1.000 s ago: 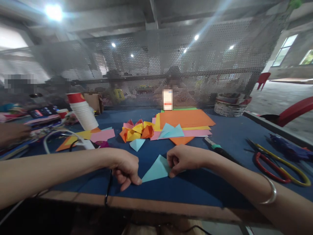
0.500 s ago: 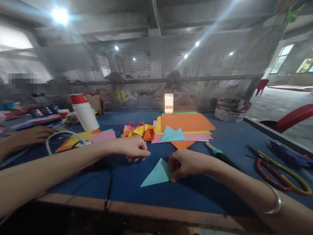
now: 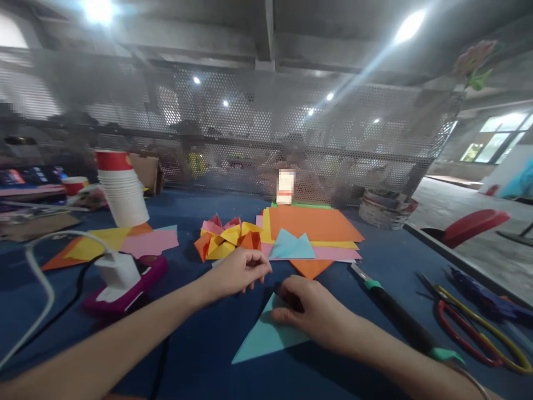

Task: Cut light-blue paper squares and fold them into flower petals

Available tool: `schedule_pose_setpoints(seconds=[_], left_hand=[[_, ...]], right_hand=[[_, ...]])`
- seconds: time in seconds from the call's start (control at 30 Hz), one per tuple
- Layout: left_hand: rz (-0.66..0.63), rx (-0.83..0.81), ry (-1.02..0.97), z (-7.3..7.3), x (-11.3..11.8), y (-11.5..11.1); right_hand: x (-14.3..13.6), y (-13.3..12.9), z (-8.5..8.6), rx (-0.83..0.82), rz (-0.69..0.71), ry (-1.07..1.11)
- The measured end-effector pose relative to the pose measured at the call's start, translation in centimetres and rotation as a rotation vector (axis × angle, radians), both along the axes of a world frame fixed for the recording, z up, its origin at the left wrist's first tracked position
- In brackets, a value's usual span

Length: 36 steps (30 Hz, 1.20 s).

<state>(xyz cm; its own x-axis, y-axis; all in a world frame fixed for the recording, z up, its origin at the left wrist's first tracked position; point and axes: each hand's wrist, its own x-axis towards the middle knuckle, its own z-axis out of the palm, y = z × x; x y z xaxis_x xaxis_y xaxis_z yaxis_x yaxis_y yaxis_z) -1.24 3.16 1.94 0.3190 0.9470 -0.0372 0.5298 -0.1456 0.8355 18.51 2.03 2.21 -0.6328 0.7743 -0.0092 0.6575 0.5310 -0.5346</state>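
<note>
A light-blue sheet of paper folded into a triangle [image 3: 264, 339] lies on the dark blue tabletop in front of me. My right hand [image 3: 314, 311] is closed around its right part, thumb over the paper and fingers curled at the upper edge; the hand hides that side. My left hand [image 3: 241, 272] hovers just up and left of the triangle, fingers curled in, with nothing visible in them. Close behind it sits a cluster of folded pink, yellow and orange paper pieces [image 3: 227, 239]. Another folded light-blue piece [image 3: 291, 244] rests on a stack of coloured paper [image 3: 312, 222].
A utility knife [image 3: 395, 311] and red-and-yellow-handled scissors [image 3: 470, 328] lie at the right. On the left are a purple power strip [image 3: 152, 272] with a white plug, loose coloured sheets [image 3: 150, 244] and stacked paper cups [image 3: 122, 194]. A woven basket [image 3: 387, 208] stands at the back right.
My right hand has shifted left over the blue triangle, from its right edge. My left hand has moved slightly right. The view has tilted, and the other person's hand at the left is out of sight.
</note>
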Motion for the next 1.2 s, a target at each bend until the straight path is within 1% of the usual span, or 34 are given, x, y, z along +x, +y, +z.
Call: schedule_pose_setpoints(seconds=[0.1, 0.13, 0.17, 0.23, 0.33, 0.4, 0.47, 0.53, 0.63, 0.73, 0.83, 0.97, 1.1, 1.2], left_hand=[[-0.004, 0.006, -0.094, -0.7, -0.6, 0.0], [-0.008, 0.006, -0.128, -0.8, -0.8, 0.0], [-0.012, 0.001, -0.161, -0.9, -1.0, 0.0], [-0.023, -0.021, -0.219, -0.9, -1.1, 0.0], [-0.033, -0.076, -0.299, -0.7, -1.0, -0.1], [-0.031, -0.105, -0.362, -0.5, -0.9, -0.4], [-0.047, -0.134, -0.416, -0.5, -0.8, -0.7], [-0.096, -0.168, -0.449, -0.6, -0.7, -0.9], [-0.146, -0.154, -0.426, -0.9, -0.5, -0.9], [-0.082, -0.083, -0.352, -1.3, -0.4, -0.7], [0.009, -0.063, -0.331, -1.5, -0.6, -0.4], [0.101, -0.043, -0.330, -1.2, -1.0, -0.2], [0.138, -0.027, -0.324, -0.9, -1.2, -0.2], [0.168, 0.000, -0.293, -1.0, -1.3, -0.2]], right_hand=[[-0.2, 0.0, -0.1, -0.033, -0.027, 0.084], [-0.3, 0.0, -0.2, -0.021, -0.045, 0.133], [-0.3, 0.1, -0.2, 0.011, -0.060, 0.188], [-0.3, 0.2, -0.2, 0.130, -0.063, 0.304], [-0.3, 0.0, -0.3, 0.318, 0.015, 0.426], [-0.3, -0.3, -0.4, 0.381, 0.074, 0.459], [-0.3, -0.6, -0.5, 0.420, 0.119, 0.463], [-0.3, -0.9, -0.6, 0.481, 0.159, 0.453], [-0.2, -1.0, -0.5, 0.594, 0.200, 0.423], [-0.1, -0.9, -0.5, 0.630, 0.232, 0.364], [0.0, -0.8, -0.5, 0.599, 0.247, 0.318], [0.0, -0.4, -0.7, 0.555, 0.245, 0.273], [0.1, 0.1, -0.9, 0.593, 0.325, 0.243], [0.4, 0.3, -0.8, 0.634, 0.413, 0.192]])
